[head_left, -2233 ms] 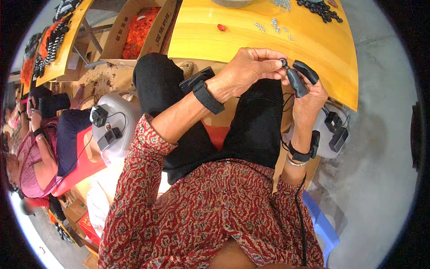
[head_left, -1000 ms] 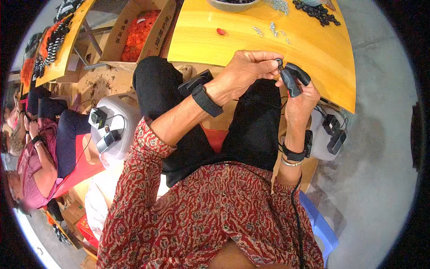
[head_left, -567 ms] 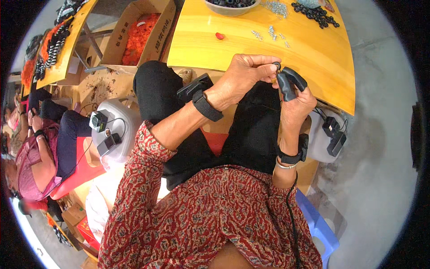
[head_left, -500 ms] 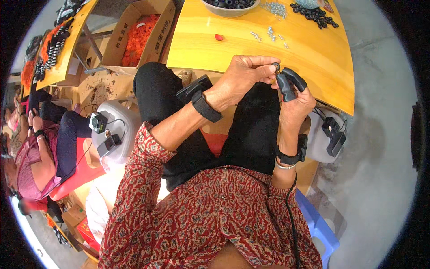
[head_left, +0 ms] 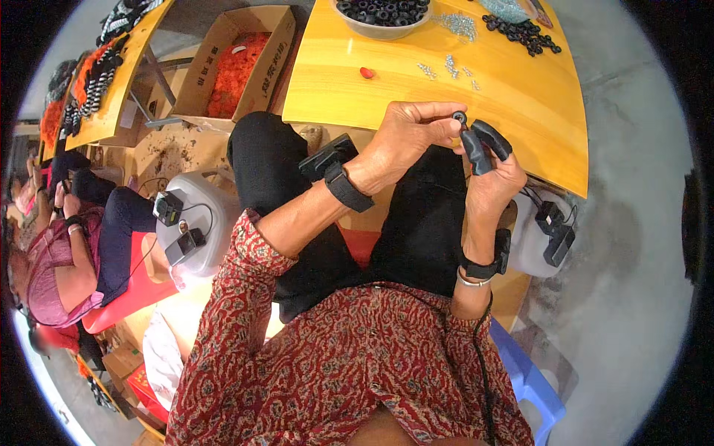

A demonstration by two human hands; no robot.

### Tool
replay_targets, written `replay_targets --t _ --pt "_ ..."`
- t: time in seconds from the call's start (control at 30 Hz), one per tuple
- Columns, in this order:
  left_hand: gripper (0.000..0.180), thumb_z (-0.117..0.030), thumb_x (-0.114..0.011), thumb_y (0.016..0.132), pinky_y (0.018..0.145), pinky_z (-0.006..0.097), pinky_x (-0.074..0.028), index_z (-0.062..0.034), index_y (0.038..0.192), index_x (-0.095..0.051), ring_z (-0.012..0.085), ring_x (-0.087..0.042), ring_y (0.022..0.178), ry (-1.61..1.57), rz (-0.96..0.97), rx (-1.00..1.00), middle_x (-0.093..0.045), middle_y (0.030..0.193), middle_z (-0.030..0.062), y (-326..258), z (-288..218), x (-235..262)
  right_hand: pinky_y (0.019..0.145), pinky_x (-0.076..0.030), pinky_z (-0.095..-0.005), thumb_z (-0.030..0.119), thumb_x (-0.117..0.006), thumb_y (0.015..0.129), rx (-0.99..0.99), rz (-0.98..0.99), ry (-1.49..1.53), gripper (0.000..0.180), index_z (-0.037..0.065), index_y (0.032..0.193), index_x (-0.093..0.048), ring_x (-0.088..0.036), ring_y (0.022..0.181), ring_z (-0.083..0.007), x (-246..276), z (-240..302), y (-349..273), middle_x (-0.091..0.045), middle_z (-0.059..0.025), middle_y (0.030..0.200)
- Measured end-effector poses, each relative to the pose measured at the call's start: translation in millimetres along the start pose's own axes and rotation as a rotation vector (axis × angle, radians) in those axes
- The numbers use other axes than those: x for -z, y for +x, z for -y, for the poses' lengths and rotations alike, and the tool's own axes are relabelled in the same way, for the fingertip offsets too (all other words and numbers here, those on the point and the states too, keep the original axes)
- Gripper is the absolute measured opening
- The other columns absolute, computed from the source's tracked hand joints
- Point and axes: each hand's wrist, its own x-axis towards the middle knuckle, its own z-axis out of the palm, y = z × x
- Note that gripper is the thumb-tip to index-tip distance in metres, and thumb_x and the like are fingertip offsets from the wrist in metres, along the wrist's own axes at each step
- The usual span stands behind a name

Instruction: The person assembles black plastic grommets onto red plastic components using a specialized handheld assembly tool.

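My left hand (head_left: 407, 141) pinches a small black ring-shaped piece (head_left: 460, 117) between thumb and fingertips, just above the near edge of the yellow table. Close against it, my right hand (head_left: 497, 178) is closed, with black coverings (head_left: 491, 140) over two of its digits. One covered tip meets the ring. What lies between the right fingers is hidden. Beyond my hands stands a bowl (head_left: 383, 32) full of similar black pieces. More black pieces (head_left: 523, 36) lie loose to its right, near small silvery bits (head_left: 451, 67) scattered on the tabletop.
The yellow table (head_left: 335, 97) also bears a small red piece (head_left: 367, 73). A cardboard box (head_left: 195, 88) with orange material stands left. White containers (head_left: 199, 223) flank my knees. Another person (head_left: 71, 256) sits at far left by a second yellow table (head_left: 111, 111).
Both hands sit slightly lower in the picture, as does most of the scene. The pinch on the black ring stays, and the ring's opening now shows more plainly.
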Motion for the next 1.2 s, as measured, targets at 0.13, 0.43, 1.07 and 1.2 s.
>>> replay_targets --t 0.13,0.43,1.07,1.2 --pt "0.028 -0.004 -0.061 0.086 0.071 0.028 -0.056 0.0067 0.112 -0.059 0.0133 -0.062 0.078 0.078 -0.013 0.0 -0.064 0.095 0.0083 -1.1 -1.3 3.1 0.062 -0.054 -0.0241 -0.005 -0.068 0.078 -0.034 0.009 0.018 0.024 -0.006 0.101 -0.063 -0.061 0.073 -0.0112 -4.6 4.1 -3.3 -0.066 -0.0075 0.089" --pt "0.024 -0.005 -0.06 0.087 0.067 0.023 -0.052 0.0038 0.109 -0.062 0.0091 -0.06 0.076 0.198 -0.073 -0.055 -0.065 0.093 0.0051 -2.0 3.1 3.2 0.07 -0.049 -0.022 -0.002 -0.069 0.078 0.02 -0.011 -0.158 0.02 -0.004 0.098 -0.064 -0.059 0.077 -0.0084 -2.1 -4.7 -3.6 -0.066 -0.0037 0.088" --pt "0.025 -0.006 -0.054 0.091 0.069 0.022 -0.052 0.0048 0.112 -0.06 0.0105 -0.061 0.07 0.019 0.018 0.004 -0.065 0.082 0.0074 -3.4 0.1 1.7 0.062 -0.048 -0.0202 0.0 -0.065 0.081 0.093 0.051 -0.128 0.016 -0.003 0.097 -0.065 -0.058 0.07 -0.0069 3.5 9.3 -4.2 -0.066 -0.003 0.084" --pt "0.028 -0.01 -0.054 0.092 0.076 0.023 -0.053 0.0012 0.118 -0.058 0.0128 -0.063 0.079 0.109 0.051 0.037 -0.066 0.093 0.0087 -4.6 -3.2 5.8 0.062 -0.048 -0.0202 0.0 -0.065 0.082 0.085 0.069 -0.133 0.015 -0.004 0.096 -0.065 -0.058 0.069 -0.0075 4.6 9.1 -4.8 -0.066 -0.0043 0.085"
